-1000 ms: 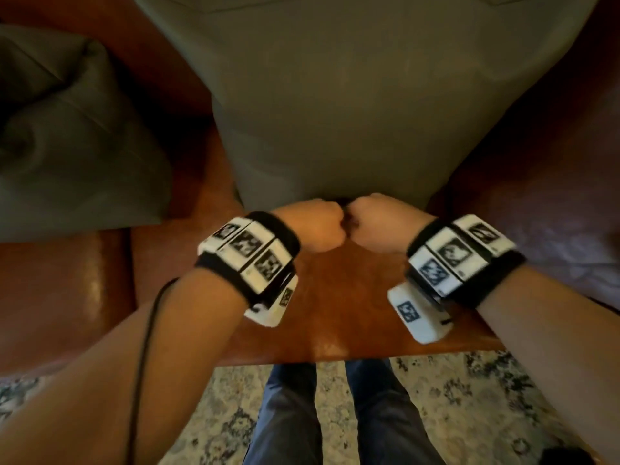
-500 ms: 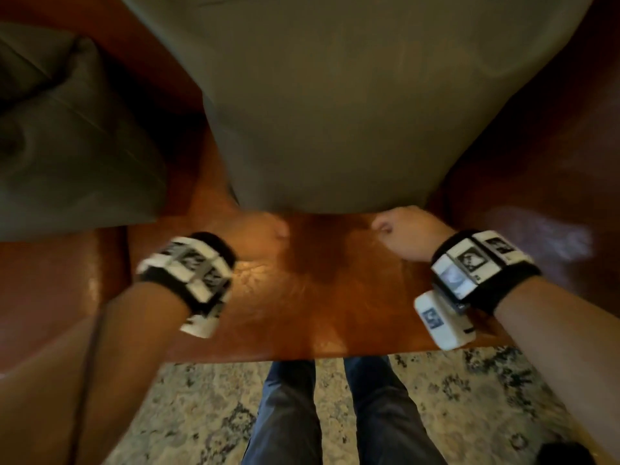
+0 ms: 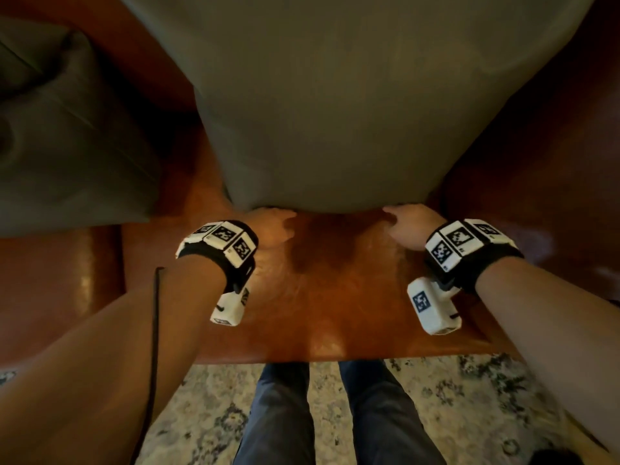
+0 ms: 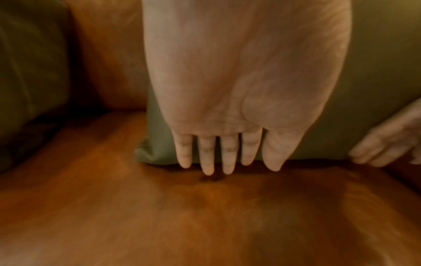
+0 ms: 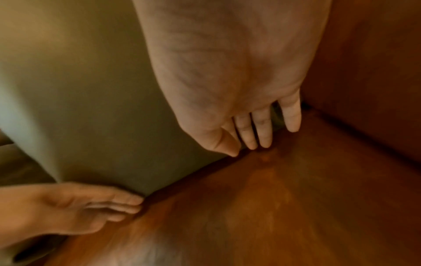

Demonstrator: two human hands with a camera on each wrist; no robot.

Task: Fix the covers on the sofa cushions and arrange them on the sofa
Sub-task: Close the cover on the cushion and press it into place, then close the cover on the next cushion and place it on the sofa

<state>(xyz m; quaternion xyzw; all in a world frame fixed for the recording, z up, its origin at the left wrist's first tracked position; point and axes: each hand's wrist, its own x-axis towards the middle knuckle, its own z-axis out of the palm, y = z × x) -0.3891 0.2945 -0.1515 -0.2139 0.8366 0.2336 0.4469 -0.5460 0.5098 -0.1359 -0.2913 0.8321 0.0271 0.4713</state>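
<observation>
A large olive-green cushion [image 3: 335, 105] stands upright on the brown leather sofa seat [image 3: 328, 297], leaning toward the backrest. My left hand [image 3: 271, 223] lies at its lower left corner with straight fingers [image 4: 207, 158] against the bottom edge of the cushion [image 4: 159, 151]. My right hand [image 3: 407, 221] is at the lower right part, its fingers [image 5: 264, 133] straight and pointing at the bottom edge of the cushion [image 5: 91, 90]. Neither hand holds anything. A second green cushion [image 3: 67, 146] lies on the sofa to the left.
The sofa's right armrest [image 3: 553, 162] rises close beside the cushion. A seam in the seat [image 3: 120, 280] separates the left seat section. A patterned rug [image 3: 469, 397] lies below, and my legs in dark trousers [image 3: 335, 414] stand at the sofa's front edge.
Both hands were fists together at the middle of the cushion's bottom edge. They have spread apart toward its two lower corners and their fingers have straightened.
</observation>
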